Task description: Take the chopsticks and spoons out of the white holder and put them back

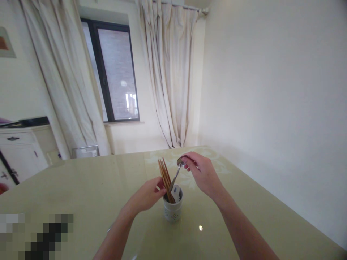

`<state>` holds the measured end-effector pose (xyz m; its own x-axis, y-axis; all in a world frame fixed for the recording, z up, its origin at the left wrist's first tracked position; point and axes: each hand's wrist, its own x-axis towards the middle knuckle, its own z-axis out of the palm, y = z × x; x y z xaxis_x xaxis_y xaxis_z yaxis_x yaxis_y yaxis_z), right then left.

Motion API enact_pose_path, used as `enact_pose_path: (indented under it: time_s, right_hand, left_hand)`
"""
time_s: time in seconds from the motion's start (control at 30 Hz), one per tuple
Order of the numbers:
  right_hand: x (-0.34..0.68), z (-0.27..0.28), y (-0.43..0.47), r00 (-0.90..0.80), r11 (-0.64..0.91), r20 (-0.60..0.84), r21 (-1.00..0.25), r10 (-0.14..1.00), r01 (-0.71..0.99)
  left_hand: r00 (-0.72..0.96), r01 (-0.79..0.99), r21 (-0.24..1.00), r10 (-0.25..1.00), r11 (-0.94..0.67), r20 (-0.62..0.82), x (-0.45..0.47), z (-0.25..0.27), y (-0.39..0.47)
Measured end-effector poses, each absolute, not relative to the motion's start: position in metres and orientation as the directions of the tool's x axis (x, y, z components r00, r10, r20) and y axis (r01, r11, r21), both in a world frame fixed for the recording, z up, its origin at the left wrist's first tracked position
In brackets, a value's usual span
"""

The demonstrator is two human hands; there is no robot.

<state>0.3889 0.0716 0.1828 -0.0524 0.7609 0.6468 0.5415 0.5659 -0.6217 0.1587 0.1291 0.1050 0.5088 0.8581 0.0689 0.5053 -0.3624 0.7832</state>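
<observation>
Right hand (202,171) pinches metal spoon (176,175) by its bowl, handle down beside chopsticks (165,177) in white cup (172,213) on tabletop (81,198). Left hand (148,194) at chopsticks — can't tell if gripping. Snagged handle could drag chopsticks — sideways pull might tip cup.

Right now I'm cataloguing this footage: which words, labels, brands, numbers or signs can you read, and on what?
No text is readable.
White utensil in the cup: blue mark, too small to read.
Framed object behind the table: faint marks, too blurred to read.
Lower-left corner: pixelated, nothing legible.
</observation>
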Motion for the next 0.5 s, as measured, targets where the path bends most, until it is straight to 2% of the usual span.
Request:
enact_pose_path:
  time_s: [0.17, 0.3, 0.37, 0.43, 0.5]
  right_hand:
    - [0.376, 0.168, 0.083, -0.169, 0.509, 0.562, -0.530, 0.810, 0.678]
    - [0.359, 0.153, 0.087, -0.172, 0.420, 0.478, -0.481, 0.862, 0.770]
    - [0.353, 0.147, 0.086, -0.172, 0.361, 0.425, -0.417, 0.888, 0.834]
    - [0.348, 0.143, 0.085, -0.195, 0.337, 0.388, -0.341, 0.901, 0.878]
    - [0.346, 0.141, 0.084, -0.221, 0.334, 0.360, -0.292, 0.906, 0.896]
  left_hand:
    - [0.522, 0.371, 0.895, 0.853, -0.248, 0.020, 0.166, 0.093, 0.137]
    - [0.535, 0.323, 0.918, 0.845, -0.232, 0.026, 0.169, 0.091, 0.137]
    - [0.561, 0.314, 0.919, 0.827, -0.238, 0.023, 0.168, 0.091, 0.138]
    - [0.537, 0.427, 0.865, 0.844, -0.263, -0.009, 0.160, 0.089, 0.144]
    - [0.407, 0.667, 0.695, 0.913, -0.270, -0.036, 0.143, 0.085, 0.154]
